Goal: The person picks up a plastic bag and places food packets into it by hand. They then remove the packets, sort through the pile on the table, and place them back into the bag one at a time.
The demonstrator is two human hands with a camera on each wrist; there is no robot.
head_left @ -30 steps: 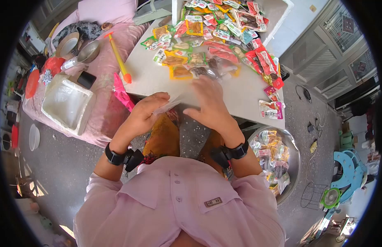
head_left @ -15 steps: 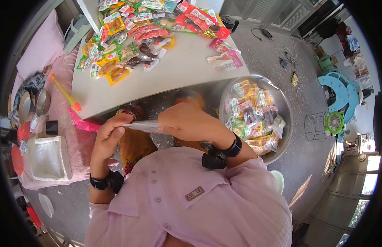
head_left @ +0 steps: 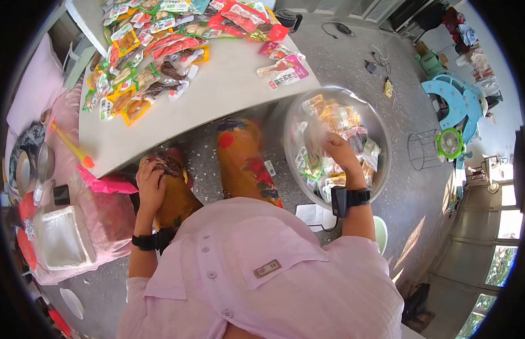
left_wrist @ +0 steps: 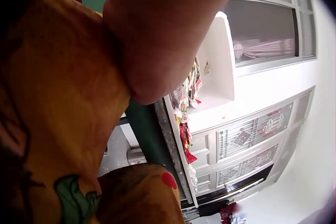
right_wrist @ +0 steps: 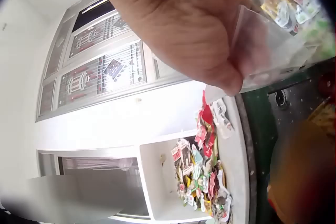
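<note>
Clear packet [right_wrist: 265,48], pinched by the right grip [head_left: 339,152] alone, has shifted over the basin [head_left: 383,130].

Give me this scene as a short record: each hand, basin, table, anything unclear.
left hand: rests on the patterned trousers
right hand: holds clear plastic bag over the basin
metal basin: holds many mixed packets
table: bears a spread of colourful packets
unclear: whether the bag has anything inside
</note>
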